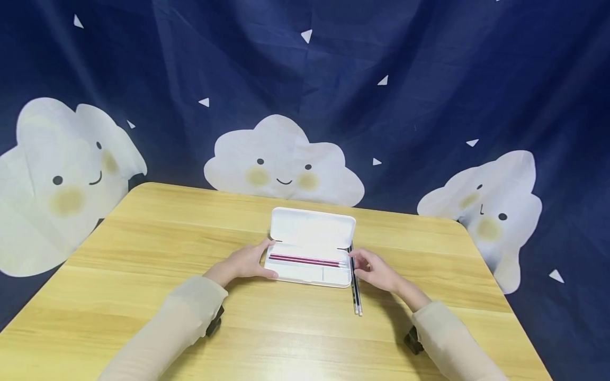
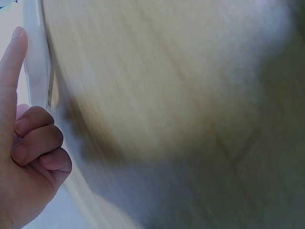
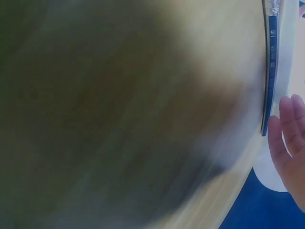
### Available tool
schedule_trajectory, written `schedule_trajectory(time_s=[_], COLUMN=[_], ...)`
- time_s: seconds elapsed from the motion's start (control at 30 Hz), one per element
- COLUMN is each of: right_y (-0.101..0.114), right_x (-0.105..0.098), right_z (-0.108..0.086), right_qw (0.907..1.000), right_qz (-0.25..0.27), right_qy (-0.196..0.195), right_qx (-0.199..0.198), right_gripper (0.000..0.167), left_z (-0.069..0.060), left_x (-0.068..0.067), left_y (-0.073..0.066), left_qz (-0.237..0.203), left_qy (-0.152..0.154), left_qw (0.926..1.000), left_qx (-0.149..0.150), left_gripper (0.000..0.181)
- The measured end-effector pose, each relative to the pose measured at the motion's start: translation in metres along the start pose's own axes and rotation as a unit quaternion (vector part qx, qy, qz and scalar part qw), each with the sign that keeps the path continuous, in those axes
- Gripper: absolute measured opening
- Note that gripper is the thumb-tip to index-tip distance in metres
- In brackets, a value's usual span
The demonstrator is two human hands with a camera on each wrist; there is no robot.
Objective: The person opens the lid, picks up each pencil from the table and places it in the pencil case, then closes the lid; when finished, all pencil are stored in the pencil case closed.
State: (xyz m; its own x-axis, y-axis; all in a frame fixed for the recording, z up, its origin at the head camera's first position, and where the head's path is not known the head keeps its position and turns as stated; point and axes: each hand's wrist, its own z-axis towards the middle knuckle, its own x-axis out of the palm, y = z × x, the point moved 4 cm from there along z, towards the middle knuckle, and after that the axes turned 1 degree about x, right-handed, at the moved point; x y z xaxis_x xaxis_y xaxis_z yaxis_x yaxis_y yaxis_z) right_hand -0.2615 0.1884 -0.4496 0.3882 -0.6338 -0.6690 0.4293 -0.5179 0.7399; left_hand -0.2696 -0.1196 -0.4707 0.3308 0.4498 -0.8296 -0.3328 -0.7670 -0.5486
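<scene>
A white case (image 1: 299, 273) lies on the table with its lid (image 1: 312, 226) raised at the back. Inside its base are red pencils (image 1: 305, 260). My left hand (image 1: 242, 263) holds the case's left end, thumb and a finger spread along it; the left wrist view shows the other fingers of that hand (image 2: 33, 157) curled beside the white edge (image 2: 38, 62). Dark pencils (image 1: 356, 296) lie along the case's right side. At that side, my right hand (image 1: 378, 272) has its fingertips by the case edge; in the right wrist view, the relaxed hand (image 3: 291, 143) is beside a dark pencil (image 3: 270, 71).
The wooden table (image 1: 143, 238) extends around the case, its back edge near a dark blue curtain (image 1: 305, 79) printed with smiling clouds and white triangles. Dark straps show at both sleeves.
</scene>
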Motion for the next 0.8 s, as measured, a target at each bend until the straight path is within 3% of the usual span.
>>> schedule_trajectory(time_s=[0.23, 0.5, 0.8], right_y=[0.017, -0.013, -0.016], right_x=[-0.003, -0.002, 0.0], right_z=[-0.005, -0.005, -0.004], right_qw=[0.9995, 0.9985, 0.9949], right_qz=[-0.024, -0.039, -0.091], right_qy=[0.011, 0.019, 0.019], right_qx=[0.017, 0.032, 0.038], right_gripper=[0.034, 0.039, 0.051], left_z=[0.0, -0.001, 0.0], left_x=[-0.001, -0.001, -0.001], left_y=[-0.002, -0.002, -0.002], left_qz=[0.001, 0.001, 0.002], left_qy=[0.002, 0.004, 0.002], left_qw=[1.0, 1.0, 1.0], left_qx=[-0.002, -0.006, -0.004], left_gripper=[0.097, 0.097, 0.097])
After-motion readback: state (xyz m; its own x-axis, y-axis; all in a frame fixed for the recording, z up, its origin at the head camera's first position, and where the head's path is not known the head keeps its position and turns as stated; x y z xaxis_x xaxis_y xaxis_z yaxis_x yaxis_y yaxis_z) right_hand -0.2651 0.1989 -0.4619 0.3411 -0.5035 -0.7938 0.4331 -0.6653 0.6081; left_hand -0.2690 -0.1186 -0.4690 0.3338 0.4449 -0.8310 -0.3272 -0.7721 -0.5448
